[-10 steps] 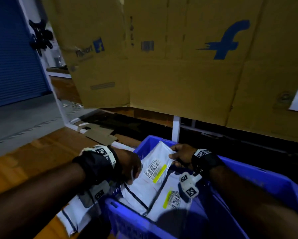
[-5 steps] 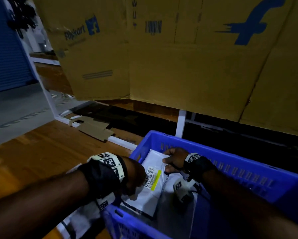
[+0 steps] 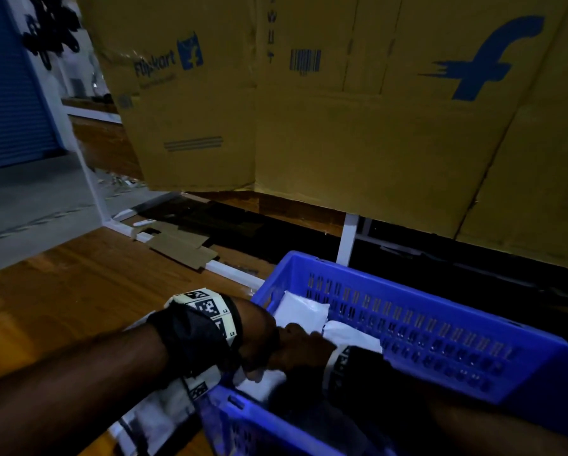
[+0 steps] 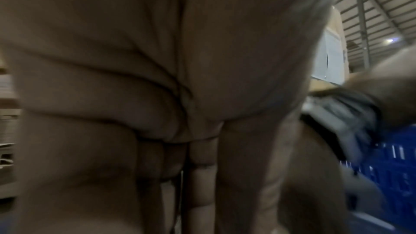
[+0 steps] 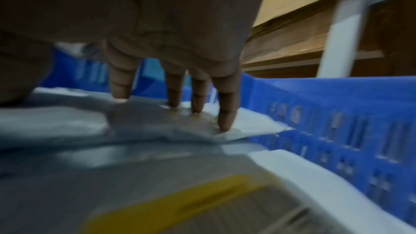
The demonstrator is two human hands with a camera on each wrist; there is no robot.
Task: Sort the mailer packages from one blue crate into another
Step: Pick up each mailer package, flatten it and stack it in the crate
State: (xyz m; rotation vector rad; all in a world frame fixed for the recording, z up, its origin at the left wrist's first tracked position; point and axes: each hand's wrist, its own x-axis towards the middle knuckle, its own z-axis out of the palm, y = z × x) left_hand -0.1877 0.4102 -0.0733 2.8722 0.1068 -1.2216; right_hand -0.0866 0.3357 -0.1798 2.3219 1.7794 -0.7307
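A wooden counter [image 3: 65, 301] carries one blue crate [image 3: 440, 340], with printed cardboard boxes [image 3: 341, 126] standing behind it. At least three white mailer packages [image 3: 300, 309] lie inside the crate. The right hand [image 5: 175, 45] presses straight, spread fingers [image 5: 226, 113] onto one; the left hand [image 3: 259, 337] grips another at the crate's near corner

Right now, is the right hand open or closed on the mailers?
Open. In the right wrist view the right hand has straight, spread fingers pressing their tips down on a white mailer inside the blue crate.
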